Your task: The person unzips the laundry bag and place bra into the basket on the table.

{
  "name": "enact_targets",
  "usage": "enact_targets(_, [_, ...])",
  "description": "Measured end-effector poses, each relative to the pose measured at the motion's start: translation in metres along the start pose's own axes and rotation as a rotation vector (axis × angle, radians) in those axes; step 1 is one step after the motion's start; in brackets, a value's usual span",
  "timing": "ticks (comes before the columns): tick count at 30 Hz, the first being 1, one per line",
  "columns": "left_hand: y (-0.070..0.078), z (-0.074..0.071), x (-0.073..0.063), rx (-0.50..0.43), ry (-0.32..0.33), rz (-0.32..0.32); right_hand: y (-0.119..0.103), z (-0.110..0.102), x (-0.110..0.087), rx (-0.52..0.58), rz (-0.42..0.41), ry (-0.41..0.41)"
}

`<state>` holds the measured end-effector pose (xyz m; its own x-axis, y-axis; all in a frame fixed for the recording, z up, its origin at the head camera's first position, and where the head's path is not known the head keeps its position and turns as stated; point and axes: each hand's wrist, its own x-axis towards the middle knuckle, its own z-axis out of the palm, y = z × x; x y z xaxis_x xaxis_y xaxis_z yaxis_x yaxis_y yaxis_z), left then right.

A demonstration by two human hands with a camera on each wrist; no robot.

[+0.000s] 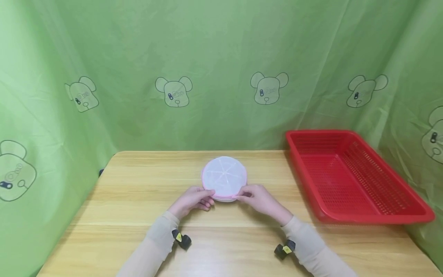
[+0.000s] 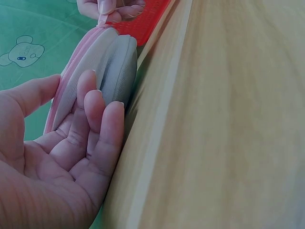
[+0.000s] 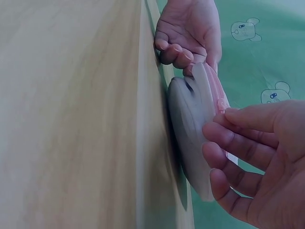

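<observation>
A round pale fabric zipper pouch [image 1: 224, 175] with a pink zipper round its edge lies on the table, its top marked by lines radiating from the centre. At its front left rim, my left hand [image 1: 194, 200] grips the pouch, thumb on the pink edge and fingers curled against the side. My right hand [image 1: 258, 198] pinches the pink zipper pull [image 3: 221, 106] at the front right between thumb and forefinger. In the left wrist view the pouch's grey-white side [image 2: 112, 67] bulges below the zipper band. The pouch's contents are hidden.
To the right stands a red perforated plastic basket [image 1: 308, 192], reaching past the table's right side. The wooden table [image 1: 138, 181] meets a green curtain [image 1: 221, 123] printed with bear heads at the back and sides.
</observation>
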<state>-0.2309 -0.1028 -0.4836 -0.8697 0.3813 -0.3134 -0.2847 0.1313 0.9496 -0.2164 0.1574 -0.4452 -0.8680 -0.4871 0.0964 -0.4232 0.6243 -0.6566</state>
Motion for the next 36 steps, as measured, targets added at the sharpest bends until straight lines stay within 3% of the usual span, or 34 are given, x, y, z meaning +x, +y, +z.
enact_targets(36, [-0.0004,0.0011,-0.0001,0.019,-0.025,0.01,-0.0046,0.0072,-0.0025,0.013,-0.002,-0.021])
